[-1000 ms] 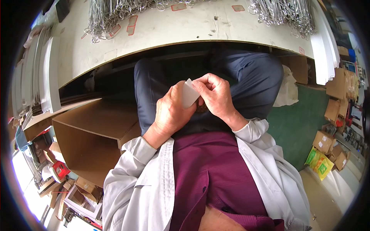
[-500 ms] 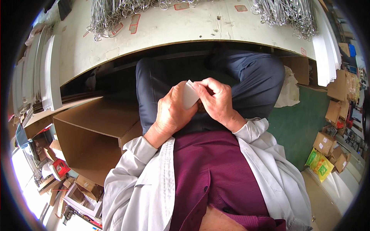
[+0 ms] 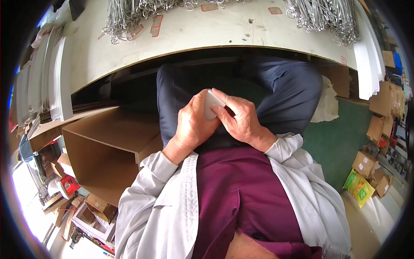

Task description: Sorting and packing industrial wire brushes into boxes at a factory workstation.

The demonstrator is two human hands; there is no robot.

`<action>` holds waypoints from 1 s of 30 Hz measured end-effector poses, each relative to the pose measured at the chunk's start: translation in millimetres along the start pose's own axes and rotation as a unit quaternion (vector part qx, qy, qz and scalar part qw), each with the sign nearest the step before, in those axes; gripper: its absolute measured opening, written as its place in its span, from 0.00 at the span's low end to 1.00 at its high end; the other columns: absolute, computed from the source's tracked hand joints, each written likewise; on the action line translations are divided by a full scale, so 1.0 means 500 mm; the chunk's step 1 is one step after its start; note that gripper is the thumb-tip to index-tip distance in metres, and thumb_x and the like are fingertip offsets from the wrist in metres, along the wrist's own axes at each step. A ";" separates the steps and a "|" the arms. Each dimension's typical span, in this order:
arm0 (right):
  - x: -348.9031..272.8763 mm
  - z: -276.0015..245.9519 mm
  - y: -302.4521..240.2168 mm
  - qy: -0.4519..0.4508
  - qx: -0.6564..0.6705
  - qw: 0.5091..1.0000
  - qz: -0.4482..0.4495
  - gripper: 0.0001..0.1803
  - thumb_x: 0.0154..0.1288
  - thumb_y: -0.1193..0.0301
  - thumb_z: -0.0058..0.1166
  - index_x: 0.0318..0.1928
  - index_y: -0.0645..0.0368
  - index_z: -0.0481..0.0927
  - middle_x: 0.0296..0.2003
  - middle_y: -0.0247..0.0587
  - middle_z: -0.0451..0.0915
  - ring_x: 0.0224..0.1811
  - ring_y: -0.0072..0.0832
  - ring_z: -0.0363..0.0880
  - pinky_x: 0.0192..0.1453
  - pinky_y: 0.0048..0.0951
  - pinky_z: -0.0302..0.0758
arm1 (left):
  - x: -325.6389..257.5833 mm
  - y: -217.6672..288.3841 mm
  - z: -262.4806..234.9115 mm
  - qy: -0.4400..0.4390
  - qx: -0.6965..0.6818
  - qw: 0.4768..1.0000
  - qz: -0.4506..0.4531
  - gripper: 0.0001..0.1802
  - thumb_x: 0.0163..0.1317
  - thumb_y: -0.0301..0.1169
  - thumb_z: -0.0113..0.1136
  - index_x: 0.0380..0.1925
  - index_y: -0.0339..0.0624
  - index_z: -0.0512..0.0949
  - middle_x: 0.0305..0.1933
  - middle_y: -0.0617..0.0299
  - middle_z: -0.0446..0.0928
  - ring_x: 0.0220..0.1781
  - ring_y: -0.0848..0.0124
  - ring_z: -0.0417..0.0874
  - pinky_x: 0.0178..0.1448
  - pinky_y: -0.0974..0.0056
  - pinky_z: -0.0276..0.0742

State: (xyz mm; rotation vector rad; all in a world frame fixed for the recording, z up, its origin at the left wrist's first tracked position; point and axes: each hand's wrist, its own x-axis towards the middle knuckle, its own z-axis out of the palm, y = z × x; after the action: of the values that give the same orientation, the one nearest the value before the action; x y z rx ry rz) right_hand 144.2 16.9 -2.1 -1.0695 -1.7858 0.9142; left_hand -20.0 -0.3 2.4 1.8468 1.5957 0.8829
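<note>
A small flat white piece [image 3: 211, 105] is held above my lap, upright and slightly tilted; its exact kind cannot be made out. My left hand [image 3: 192, 121] wraps round its left side and lower end, with the fingers behind it hidden. From the other side my right hand [image 3: 242, 120] grips it, the index finger along its upper right edge and the thumb pressed on its face. Both hands are close together, nearly touching below the piece.
Ahead is a pale worktable [image 3: 185, 32] bearing bundles of looped metal wires [image 3: 323, 19]. Stacks of white strips stand at its left end [image 3: 60, 80] and right end [image 3: 368, 60]. An open cardboard box [image 3: 108, 149] sits left of my legs. Cartons [image 3: 365, 163] lie farther right.
My right thumb has come down from the piece's top edge onto its face, and the index finger now reaches along the upper edge. My left hand keeps its hold.
</note>
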 end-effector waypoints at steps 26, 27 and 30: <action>0.192 -0.072 -0.003 0.121 -0.051 0.991 -0.002 0.06 0.70 0.75 0.61 0.44 0.65 0.86 0.38 0.47 0.87 0.37 0.33 0.86 0.42 0.29 0.81 | 0.115 -0.220 -0.613 0.119 0.477 0.855 -0.165 0.17 0.67 0.39 0.63 0.51 0.42 0.83 0.42 0.40 0.84 0.46 0.41 0.86 0.48 0.44 0.81; 0.195 -0.076 -0.006 0.117 -0.055 0.991 -0.017 0.06 0.69 0.76 0.61 0.43 0.64 0.86 0.38 0.48 0.87 0.39 0.36 0.87 0.43 0.31 0.81 | 0.158 -0.241 -0.623 0.129 0.506 0.831 -0.190 0.17 0.68 0.40 0.61 0.51 0.44 0.83 0.43 0.41 0.85 0.46 0.42 0.86 0.48 0.43 0.81; 0.190 -0.086 -0.001 0.131 -0.088 0.986 -0.059 0.04 0.67 0.76 0.62 0.40 0.63 0.86 0.38 0.49 0.87 0.41 0.42 0.88 0.45 0.35 0.83 | 0.245 -0.393 -0.696 0.131 0.552 0.820 -0.074 0.10 0.70 0.37 0.57 0.39 0.44 0.83 0.38 0.49 0.85 0.43 0.47 0.87 0.44 0.45 0.81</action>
State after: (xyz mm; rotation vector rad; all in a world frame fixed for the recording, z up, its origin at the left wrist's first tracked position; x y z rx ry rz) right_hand 156.4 110.7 42.4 -1.1250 -1.7107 0.5243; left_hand -401.9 144.5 91.9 2.2758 2.7452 0.0407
